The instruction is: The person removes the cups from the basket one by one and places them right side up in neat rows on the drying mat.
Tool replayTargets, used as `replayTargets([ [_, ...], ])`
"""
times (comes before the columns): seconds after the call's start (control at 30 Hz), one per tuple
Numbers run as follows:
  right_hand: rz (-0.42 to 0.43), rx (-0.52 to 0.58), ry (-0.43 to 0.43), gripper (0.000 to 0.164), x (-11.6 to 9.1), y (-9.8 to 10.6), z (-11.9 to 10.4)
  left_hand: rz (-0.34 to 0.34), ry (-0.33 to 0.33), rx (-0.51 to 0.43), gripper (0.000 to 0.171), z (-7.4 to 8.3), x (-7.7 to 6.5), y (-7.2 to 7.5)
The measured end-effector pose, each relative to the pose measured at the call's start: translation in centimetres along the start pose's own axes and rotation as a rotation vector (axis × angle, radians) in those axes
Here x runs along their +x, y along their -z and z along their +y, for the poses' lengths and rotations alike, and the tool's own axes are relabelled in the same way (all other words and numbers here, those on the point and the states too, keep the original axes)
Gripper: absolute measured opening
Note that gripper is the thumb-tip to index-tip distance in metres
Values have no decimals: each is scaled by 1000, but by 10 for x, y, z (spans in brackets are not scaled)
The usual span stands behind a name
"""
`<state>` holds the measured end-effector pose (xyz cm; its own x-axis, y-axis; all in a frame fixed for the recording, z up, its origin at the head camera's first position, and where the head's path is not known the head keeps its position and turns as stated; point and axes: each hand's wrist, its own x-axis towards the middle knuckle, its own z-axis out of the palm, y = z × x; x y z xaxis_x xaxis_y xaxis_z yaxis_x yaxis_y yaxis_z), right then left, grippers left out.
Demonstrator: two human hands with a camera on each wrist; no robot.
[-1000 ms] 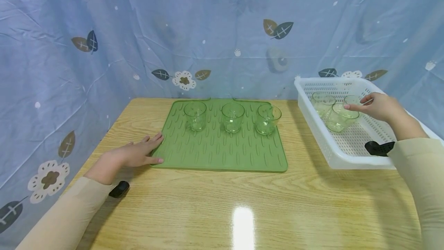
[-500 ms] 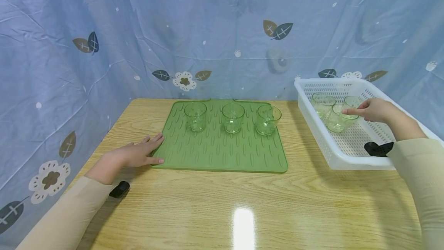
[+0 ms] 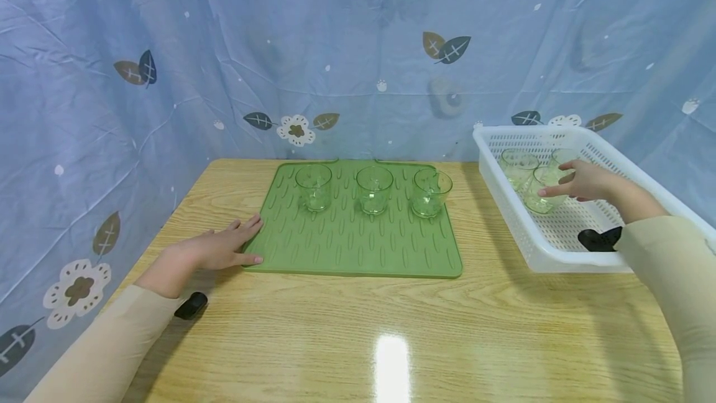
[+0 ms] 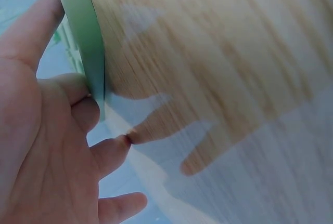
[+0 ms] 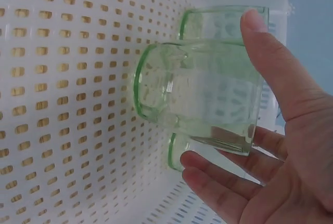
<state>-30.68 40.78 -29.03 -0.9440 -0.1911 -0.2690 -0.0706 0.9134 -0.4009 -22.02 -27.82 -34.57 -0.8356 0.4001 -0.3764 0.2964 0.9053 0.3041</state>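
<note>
My right hand is in the white basket at the right, around the nearest of 3 pale green glasses. In the right wrist view the thumb lies by one side of this upright glass at its rim, the fingers spread by the other side. Another glass stands behind it to the left, and one is partly hidden by my fingers. At the left my left hand rests with its fingers spread at the edge of a green ribbed mat. Fingertips overlap the mat's edge there.
On the mat's back half stand 3 like glasses in a row: a left glass, a middle glass and a right glass. A blue patterned curtain hangs behind the wooden table. Black wrist pieces sit at both sleeves.
My right hand has moved left and a little down over the nearest glass in the basket, its fingers now spread wider. The left hand and the glasses have stayed in place.
</note>
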Motion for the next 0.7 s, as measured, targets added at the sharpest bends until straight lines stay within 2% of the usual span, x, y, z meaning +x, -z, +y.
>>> replayTargets([
  [0.4, 4, 45, -2, 98, 4, -6, 1, -14, 7, -45, 100, 0, 0, 1],
  [0.7, -56, 62, -3, 94, -2, -4, -3, -2, -3, -36, 99, 0, -1, 0],
])
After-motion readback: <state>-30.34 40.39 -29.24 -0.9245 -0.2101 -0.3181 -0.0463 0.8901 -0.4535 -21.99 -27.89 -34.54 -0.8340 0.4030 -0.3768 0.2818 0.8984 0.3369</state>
